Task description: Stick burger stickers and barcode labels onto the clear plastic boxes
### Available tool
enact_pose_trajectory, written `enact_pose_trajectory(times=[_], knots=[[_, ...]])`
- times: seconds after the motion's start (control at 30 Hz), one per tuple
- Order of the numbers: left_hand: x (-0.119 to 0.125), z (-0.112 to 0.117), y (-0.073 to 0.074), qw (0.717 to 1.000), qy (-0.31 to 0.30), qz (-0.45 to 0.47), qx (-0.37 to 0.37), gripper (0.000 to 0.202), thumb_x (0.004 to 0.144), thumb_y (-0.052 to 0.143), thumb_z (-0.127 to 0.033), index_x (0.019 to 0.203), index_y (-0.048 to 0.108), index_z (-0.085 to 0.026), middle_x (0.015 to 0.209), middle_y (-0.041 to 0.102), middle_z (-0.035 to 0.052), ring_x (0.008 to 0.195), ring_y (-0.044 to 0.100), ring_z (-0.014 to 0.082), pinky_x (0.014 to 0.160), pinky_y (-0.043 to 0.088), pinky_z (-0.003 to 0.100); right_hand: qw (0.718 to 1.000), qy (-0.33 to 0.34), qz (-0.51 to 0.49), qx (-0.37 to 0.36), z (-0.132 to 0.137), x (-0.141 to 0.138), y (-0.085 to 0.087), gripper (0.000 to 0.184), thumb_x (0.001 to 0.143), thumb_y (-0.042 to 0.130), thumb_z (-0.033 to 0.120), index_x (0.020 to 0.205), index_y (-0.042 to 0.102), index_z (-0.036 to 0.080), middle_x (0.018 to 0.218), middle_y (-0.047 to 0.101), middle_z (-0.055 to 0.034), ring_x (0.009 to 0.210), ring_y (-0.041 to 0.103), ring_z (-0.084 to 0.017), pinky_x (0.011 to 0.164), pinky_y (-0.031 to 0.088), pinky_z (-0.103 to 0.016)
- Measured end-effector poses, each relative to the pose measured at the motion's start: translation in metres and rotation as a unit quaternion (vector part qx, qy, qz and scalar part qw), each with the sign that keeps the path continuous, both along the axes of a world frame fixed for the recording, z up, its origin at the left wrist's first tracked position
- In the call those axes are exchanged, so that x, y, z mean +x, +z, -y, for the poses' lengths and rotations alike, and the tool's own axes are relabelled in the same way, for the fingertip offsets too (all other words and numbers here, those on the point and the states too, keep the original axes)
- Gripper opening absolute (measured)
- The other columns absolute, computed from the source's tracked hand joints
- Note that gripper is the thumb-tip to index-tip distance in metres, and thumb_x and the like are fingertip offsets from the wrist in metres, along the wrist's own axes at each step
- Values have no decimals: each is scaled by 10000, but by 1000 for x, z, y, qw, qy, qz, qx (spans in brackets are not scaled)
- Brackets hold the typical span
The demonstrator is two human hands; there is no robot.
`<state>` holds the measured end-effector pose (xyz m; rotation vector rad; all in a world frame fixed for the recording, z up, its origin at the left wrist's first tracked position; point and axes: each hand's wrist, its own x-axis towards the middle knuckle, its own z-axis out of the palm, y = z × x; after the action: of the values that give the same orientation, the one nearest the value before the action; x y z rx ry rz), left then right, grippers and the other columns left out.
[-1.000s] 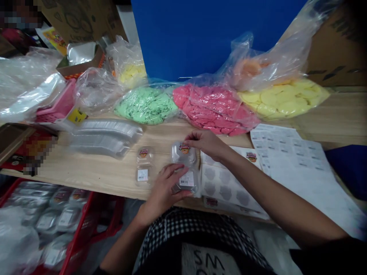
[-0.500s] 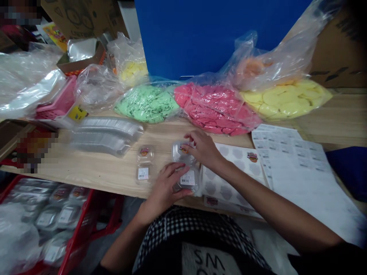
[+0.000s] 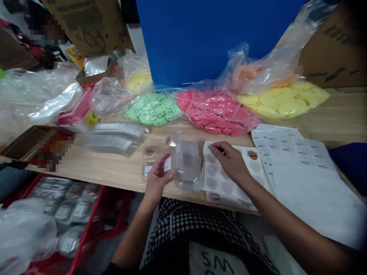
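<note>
My left hand (image 3: 157, 177) is closed on the left edge of a clear plastic clamshell container (image 3: 185, 163), tipping it up off the wooden table (image 3: 100, 170); small stickers show on its lifted side. My right hand (image 3: 230, 160) rests on a sticker sheet (image 3: 226, 179) just right of the container, fingertips pinched together at a sticker spot; what they hold is too small to name. A second labelled clamshell (image 3: 149, 160) lies flat to the left, partly behind my left hand.
Bags of green (image 3: 151, 109), pink (image 3: 215, 110) and yellow (image 3: 283, 99) material lie along the back. A stack of empty clamshells (image 3: 117, 133) sits at left. A label sheet (image 3: 298, 160) lies at right. A red crate (image 3: 71, 206) of filled containers stands below the table.
My left hand has lifted and tipped the container up from lying flat. My right hand left the container's top and moved right onto the sticker sheet. The camera shifted slightly.
</note>
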<state>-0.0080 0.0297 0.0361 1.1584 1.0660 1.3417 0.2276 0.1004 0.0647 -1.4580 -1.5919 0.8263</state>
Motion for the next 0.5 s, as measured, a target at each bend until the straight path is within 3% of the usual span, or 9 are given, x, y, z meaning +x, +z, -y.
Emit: enact_pose_trajectory(times=[0.13,0.3,0.4,0.5], knots=[[-2,4,3,1000,23,-8,6,757,631,735,-505,1288,461,-246,1391,444,102,1286,409,263,1009,415,373,991,52,-80,-91,18,-13,14,340,781,523,520,770,611,192,707,599,-24,667,506,-157,648,394,-302],[8,9,18,1000,18,-1,7,767,584,785,-452,1262,492,-243,1364,475,104,1272,424,274,1010,415,391,939,177,-221,-195,35,-39,46,350,745,571,528,775,622,183,750,631,-23,640,510,-126,655,412,-282],[15,11,26,1000,3,26,12,761,559,809,-420,1240,515,-246,1346,496,100,1243,458,274,1010,415,395,916,219,-264,-210,41,-45,56,307,739,599,484,721,610,178,693,605,-2,619,485,-110,651,396,-269],[17,12,32,998,-1,55,21,726,545,819,-408,1200,552,-246,1326,519,85,1249,453,267,1018,408,389,910,227,-282,-199,45,-42,57,283,766,574,447,700,599,173,661,581,8,616,471,-104,648,382,-260]])
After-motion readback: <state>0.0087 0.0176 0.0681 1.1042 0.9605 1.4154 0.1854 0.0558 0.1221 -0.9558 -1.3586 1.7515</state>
